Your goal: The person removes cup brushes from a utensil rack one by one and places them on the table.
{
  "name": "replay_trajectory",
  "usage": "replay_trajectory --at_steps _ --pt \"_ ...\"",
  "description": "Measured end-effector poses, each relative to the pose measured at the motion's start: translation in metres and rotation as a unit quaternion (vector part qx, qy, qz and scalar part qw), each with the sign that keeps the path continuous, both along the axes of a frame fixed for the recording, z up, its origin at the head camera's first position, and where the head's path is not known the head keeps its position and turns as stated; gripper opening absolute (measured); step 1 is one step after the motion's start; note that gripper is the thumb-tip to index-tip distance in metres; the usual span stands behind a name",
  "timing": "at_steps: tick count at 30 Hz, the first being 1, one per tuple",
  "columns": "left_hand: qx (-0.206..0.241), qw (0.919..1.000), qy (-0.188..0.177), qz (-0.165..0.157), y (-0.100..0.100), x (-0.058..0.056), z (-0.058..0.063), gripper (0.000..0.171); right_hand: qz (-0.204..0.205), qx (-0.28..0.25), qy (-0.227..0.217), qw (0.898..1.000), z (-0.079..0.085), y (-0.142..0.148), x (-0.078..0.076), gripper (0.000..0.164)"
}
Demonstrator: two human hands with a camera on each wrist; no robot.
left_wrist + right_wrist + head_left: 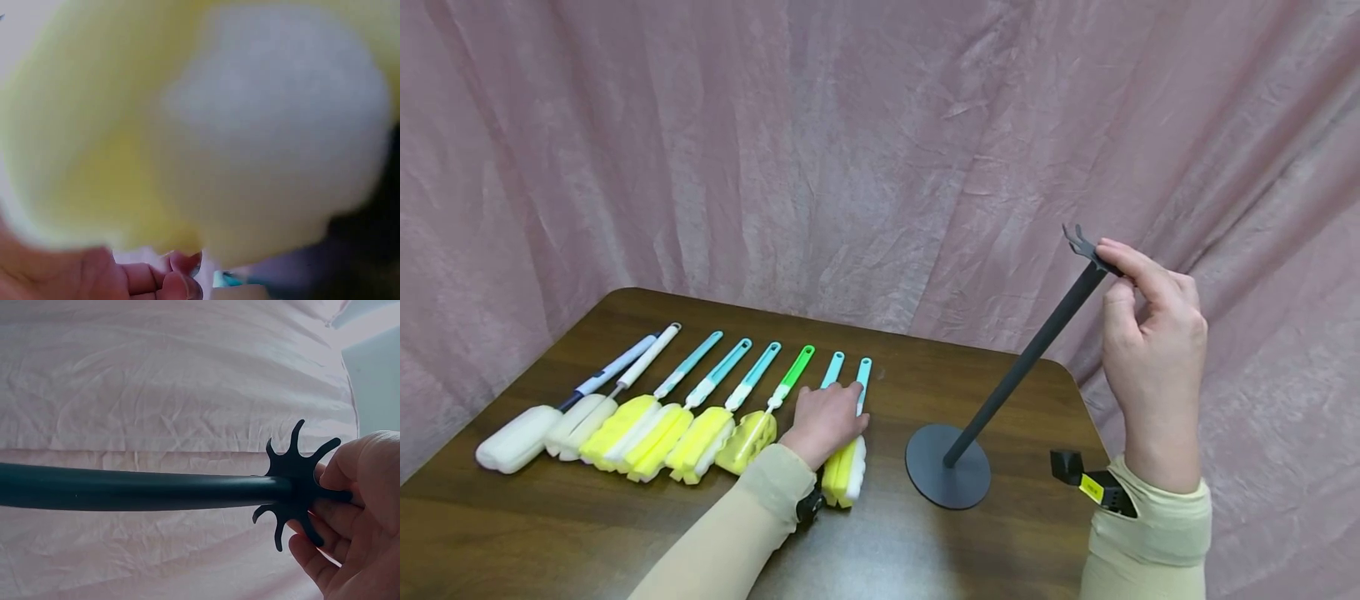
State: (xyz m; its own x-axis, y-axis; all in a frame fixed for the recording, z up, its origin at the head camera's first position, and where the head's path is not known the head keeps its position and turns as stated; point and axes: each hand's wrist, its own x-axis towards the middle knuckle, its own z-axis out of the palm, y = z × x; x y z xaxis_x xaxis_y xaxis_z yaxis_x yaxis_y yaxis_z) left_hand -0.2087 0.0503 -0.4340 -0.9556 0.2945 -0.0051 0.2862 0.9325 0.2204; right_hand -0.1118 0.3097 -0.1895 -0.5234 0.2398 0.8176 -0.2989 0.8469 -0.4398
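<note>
My right hand [1157, 350] pinches the hooked top [297, 481] of a dark metal stand, thumb on one side and fingers behind. The stand's pole [1022, 367] leans to the right from its round base [925, 475] on the table. My left hand [823, 421] is over the two rightmost sponge bottle brushes, its thumb and index finger at the light-blue handle of the outermost brush [863, 375]. Whether they close on that handle is hidden. A blurred yellow-and-white sponge head [269, 125] fills most of the left wrist view, with curled fingers [181, 284] below it.
Left of my left hand several more bottle brushes lie side by side, among them one with a green handle [795, 367] and a white-headed one [520, 437] at the far left. They lie on a brown wooden table [880, 558]. A pink curtain [850, 167] hangs behind.
</note>
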Motion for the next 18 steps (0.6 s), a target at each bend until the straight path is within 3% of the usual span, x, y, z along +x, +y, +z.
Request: replay_trajectory --at_steps 6,11,18 --pt "0.006 0.9998 0.021 0.003 -0.012 0.006 0.017 0.056 0.000 0.013 0.003 1.000 0.007 -0.004 0.004 0.041" --pt "0.010 0.9979 0.064 -0.006 -0.023 0.016 0.029 0.053 -0.007 0.033 -0.009 0.999 0.006 0.004 0.002 0.040" --pt "0.062 0.9926 0.101 -0.028 -0.046 0.032 0.053 0.052 0.006 0.058 -0.037 0.998 0.011 0.007 0.003 0.039"
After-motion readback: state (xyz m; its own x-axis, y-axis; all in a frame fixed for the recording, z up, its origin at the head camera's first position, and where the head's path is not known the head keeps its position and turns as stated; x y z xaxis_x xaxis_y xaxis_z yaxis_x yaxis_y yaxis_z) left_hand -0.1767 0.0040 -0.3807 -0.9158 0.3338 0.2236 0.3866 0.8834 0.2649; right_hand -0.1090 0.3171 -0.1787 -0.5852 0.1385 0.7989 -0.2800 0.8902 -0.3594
